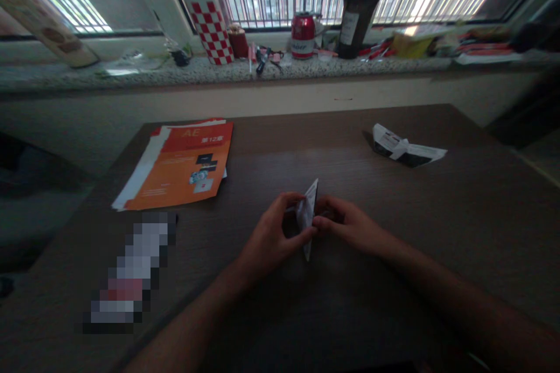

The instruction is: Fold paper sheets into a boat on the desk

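Above the middle of the table, my left hand (269, 236) grips a folded piece of paper (310, 201) between thumb and fingers. The paper stands nearly edge-on to me, pale with a dark edge, and its corners point up and down. From the other side, my right hand (352, 222) pinches the same paper, its fingers partly hidden behind it. Farther off to the right lies another folded paper (422, 155), white and black, with upturned ends and a pale band across its middle.
On the dark table (280, 145), orange printed sheets (184, 175) lie at the left. Nearer me is a pixelated oblong object (135, 262). The windowsill (280, 73) behind holds a red can (303, 35), a dark cup (355, 23), a red-and-white checked bottle (212, 32) and clutter.
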Tool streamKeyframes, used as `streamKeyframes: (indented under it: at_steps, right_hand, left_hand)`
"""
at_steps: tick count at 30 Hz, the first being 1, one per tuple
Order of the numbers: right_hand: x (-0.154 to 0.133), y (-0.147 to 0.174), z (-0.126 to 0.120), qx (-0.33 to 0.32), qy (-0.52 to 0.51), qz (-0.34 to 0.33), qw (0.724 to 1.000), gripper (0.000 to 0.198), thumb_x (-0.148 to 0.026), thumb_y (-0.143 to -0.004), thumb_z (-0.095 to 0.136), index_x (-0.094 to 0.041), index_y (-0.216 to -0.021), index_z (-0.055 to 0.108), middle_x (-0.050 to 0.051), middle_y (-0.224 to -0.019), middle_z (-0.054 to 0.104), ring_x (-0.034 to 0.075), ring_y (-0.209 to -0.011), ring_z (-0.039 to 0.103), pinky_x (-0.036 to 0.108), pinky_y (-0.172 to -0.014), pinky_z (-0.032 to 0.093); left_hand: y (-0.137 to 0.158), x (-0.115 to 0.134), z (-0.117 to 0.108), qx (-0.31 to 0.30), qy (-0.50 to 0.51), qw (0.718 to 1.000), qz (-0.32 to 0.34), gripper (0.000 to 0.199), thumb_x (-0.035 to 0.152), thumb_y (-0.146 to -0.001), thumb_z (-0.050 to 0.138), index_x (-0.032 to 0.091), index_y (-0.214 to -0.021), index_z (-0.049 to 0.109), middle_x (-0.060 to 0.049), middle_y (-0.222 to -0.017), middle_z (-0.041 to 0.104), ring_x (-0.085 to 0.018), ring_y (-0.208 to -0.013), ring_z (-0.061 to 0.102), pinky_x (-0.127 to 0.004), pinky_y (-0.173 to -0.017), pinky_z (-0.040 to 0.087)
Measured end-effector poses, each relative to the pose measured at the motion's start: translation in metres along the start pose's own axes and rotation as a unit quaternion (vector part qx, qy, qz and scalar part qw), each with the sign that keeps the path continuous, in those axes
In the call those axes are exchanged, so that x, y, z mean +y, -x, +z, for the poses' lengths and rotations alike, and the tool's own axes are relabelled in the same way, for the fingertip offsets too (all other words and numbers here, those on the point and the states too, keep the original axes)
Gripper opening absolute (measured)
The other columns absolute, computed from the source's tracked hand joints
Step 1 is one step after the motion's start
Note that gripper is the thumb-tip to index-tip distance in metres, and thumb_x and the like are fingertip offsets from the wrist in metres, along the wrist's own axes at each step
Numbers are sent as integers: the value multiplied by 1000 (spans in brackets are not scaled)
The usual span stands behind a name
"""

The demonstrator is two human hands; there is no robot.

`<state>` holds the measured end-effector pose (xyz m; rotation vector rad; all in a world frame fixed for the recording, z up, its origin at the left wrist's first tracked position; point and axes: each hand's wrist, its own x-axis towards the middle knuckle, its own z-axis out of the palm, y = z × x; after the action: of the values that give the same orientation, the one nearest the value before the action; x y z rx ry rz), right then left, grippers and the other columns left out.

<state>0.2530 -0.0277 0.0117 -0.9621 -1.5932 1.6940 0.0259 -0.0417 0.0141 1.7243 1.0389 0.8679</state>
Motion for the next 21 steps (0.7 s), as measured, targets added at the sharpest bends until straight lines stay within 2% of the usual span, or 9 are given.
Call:
streamKeyframes:
  at_steps: [6, 12, 17, 21]
  right_hand:
    - [-2, 0, 0, 6, 5, -1, 1000, 36, -44, -93, 77, -23, -121, 65, 8, -122, 72, 24, -108, 71, 41, -94, 58]
    - [-2, 0, 1, 17, -8, 1, 1000, 45, -42, -90, 80, -25, -128, 63, 10, -129, 71, 26, -115, 70, 44, -97, 58]
    - [-4, 0, 1, 21, -19, 18, 999, 47, -41, -92, 78, -25, -132, 61, 9, -118, 74, 25, -105, 73, 40, -86, 62]
    - [-6, 0, 0, 17, -38, 33, 999, 44, -43, -94, 74, -25, -132, 59, 8, -111, 76, 24, -98, 76, 41, -84, 63]
  left_hand:
    - [0, -1, 1, 6, 19, 1000, 17, 61, 32, -91, 81, 27, -143, 48, -12, -146, 59, -29, -133, 62, -50, -112, 54]
    - [-1, 1, 1, -9, 44, 999, 17, 65, 30, -92, 81, 27, -149, 49, -13, -150, 57, -31, -137, 58, -49, -111, 55]
    - [1, 1, 0, -10, 82, 996, 14, 61, 24, -96, 74, 27, -151, 48, -12, -151, 56, -29, -140, 55, -49, -114, 52]
    - [0, 1, -2, -6, 118, 993, 6, 54, 23, -98, 69, 25, -149, 50, -13, -150, 56, -30, -141, 54, -47, -113, 52]
